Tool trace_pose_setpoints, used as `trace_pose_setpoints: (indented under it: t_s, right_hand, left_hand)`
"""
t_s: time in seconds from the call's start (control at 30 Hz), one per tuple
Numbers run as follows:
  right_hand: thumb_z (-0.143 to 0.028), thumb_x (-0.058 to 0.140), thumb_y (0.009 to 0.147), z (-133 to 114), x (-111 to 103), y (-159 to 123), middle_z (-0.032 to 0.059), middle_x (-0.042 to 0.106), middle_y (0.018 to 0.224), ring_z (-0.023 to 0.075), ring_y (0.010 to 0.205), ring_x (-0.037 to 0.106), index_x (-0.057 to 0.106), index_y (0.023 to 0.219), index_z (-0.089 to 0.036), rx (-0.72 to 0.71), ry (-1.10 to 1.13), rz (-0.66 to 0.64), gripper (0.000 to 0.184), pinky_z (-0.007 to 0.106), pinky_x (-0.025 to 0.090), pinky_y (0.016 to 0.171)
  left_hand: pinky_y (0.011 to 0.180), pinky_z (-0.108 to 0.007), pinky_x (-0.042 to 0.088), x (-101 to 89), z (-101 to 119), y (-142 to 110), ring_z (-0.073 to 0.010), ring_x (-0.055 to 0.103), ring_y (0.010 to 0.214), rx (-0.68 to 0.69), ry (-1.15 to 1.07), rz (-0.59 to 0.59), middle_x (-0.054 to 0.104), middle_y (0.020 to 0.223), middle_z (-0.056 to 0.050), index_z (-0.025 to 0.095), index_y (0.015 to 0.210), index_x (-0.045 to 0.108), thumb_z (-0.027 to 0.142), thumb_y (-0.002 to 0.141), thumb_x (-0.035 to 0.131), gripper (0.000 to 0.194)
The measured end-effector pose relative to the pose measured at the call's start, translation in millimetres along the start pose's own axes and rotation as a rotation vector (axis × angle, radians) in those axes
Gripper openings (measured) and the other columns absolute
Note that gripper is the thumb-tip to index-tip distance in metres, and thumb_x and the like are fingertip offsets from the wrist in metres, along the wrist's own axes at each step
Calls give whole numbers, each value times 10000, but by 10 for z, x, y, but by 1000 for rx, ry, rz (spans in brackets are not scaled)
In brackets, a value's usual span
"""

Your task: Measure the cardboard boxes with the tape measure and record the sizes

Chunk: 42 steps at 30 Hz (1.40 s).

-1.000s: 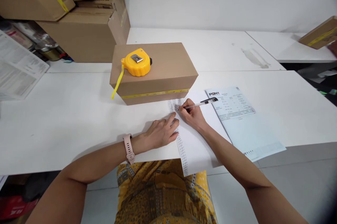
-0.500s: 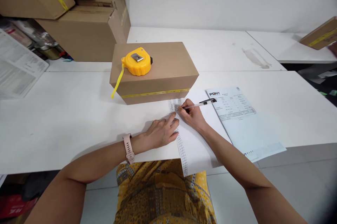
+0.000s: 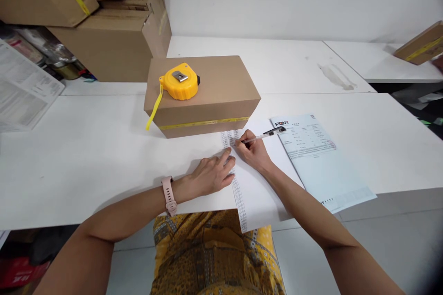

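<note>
In my right hand is a pen, its tip down on a white sheet of paper. Columns of small handwriting run along the sheet's left side. My left hand rests with fingers apart on that left edge, holding nothing, and a pink watch is on its wrist. Just beyond the hands sits a closed cardboard box with yellow tape along its front. On top of it lies a yellow tape measure with a strap hanging over the edge. Printed light-blue papers lie right of the sheet.
Cardboard boxes are stacked at the back left, near a printed white sheet and assorted items. Another taped box stands at the far right. The white table's front edge runs close to my body.
The pen's upper end has shifted slightly upward in my right hand. My left hand, the box and the papers stay where they were.
</note>
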State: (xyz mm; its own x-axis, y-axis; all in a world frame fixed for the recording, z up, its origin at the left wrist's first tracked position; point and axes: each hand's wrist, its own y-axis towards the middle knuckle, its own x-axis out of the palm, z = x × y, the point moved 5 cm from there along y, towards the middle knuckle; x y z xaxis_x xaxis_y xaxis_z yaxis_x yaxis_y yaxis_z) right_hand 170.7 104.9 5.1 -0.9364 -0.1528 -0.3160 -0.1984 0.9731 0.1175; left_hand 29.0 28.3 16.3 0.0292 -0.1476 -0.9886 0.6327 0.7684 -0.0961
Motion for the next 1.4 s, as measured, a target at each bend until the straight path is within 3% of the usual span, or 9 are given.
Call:
trace_pose_setpoints:
  t_s: [1.4]
  right_hand:
    - [-297,629,791,12,-16,11,-76,400,562,103,536,347,448,720,-238,-4,15,17,203,267,255,518]
  left_hand:
    - [738,-412,608,22,-1,-3,-308,720,1046,1,18,-3,374,1610,-218,141,1388,505,411,1040,443,444]
